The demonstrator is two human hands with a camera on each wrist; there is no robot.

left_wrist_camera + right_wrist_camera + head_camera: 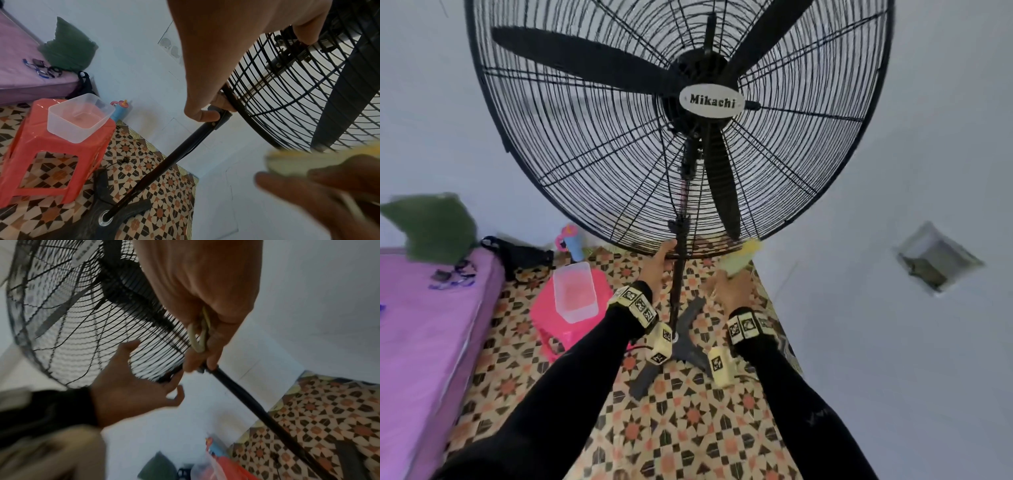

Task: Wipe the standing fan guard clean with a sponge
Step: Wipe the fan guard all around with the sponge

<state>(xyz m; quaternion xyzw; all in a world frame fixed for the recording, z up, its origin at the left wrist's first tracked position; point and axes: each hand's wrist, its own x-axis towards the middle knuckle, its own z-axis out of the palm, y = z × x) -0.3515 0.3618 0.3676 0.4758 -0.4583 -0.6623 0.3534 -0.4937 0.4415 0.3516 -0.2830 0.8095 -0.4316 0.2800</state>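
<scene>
Soft even daylight, wide-angle bending at edges, right-wrist view motion-blurred.

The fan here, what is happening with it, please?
A person is cleaning the black standing fan guard. The left hand grips the guard's bottom rim beside the pole. The right hand holds a yellow-green sponge at the lower edge of the guard. A clear tub sits on a pink stool nearby.

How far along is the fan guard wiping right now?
Nothing looks finished yet; whether any wires are clean can't be told. In hand: the left hand holds the guard's bottom rim while the right hand grips the sponge beside that rim. Left: apparently most of the guard above.
</scene>
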